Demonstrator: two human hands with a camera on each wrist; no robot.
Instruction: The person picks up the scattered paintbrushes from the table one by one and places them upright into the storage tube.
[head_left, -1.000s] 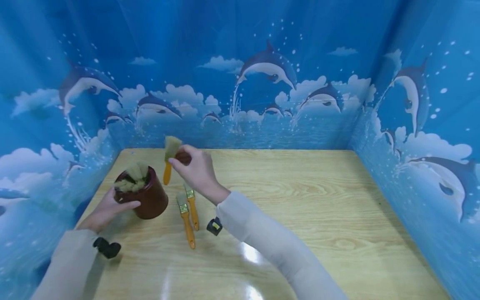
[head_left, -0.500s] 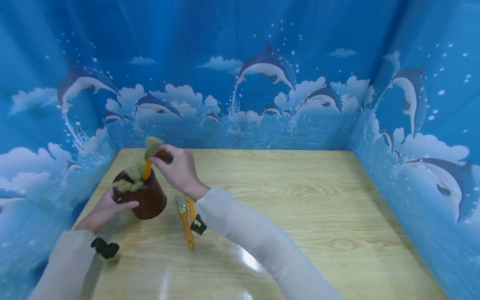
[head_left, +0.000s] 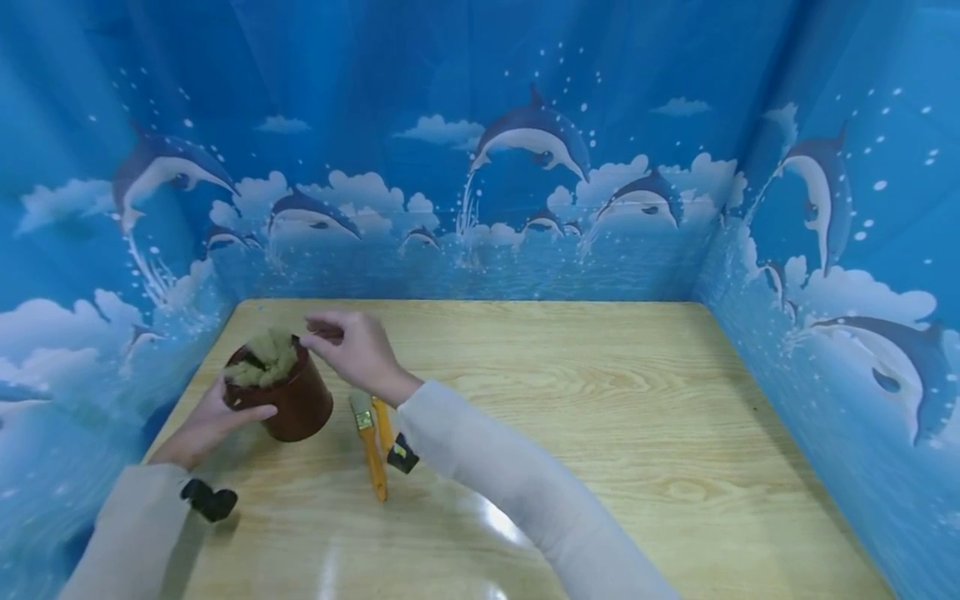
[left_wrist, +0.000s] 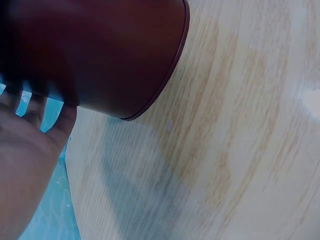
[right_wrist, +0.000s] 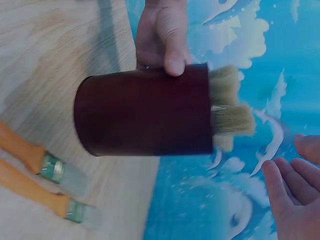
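Note:
My left hand [head_left: 213, 421] holds a dark brown cylindrical cup [head_left: 300, 408] near its rim, tilted on the table; the thumb lies along its side. Several paintbrushes [head_left: 273, 350] stand in the cup bristles up, their handles hidden inside. In the left wrist view, the fingers of the left hand [left_wrist: 30, 145] touch the wall of the cup [left_wrist: 110, 55]. Just right of the cup's mouth is my right hand [head_left: 356, 350], its fingers loosely bent around nothing. The right wrist view shows this right hand [right_wrist: 295, 195] apart from the bristles [right_wrist: 232, 120].
Two paintbrushes with orange handles lie on the table right of the cup, one [head_left: 371, 454] in full sight and the other [head_left: 383, 425] partly behind the right sleeve [head_left: 480, 450]. Blue dolphin-print curtains [head_left: 450, 267] border the wooden table [head_left: 600, 417] at the back and sides.
My right hand has carried a paintbrush left to the cup, lowered it in among the others and let go. The left hand has stayed on the cup.

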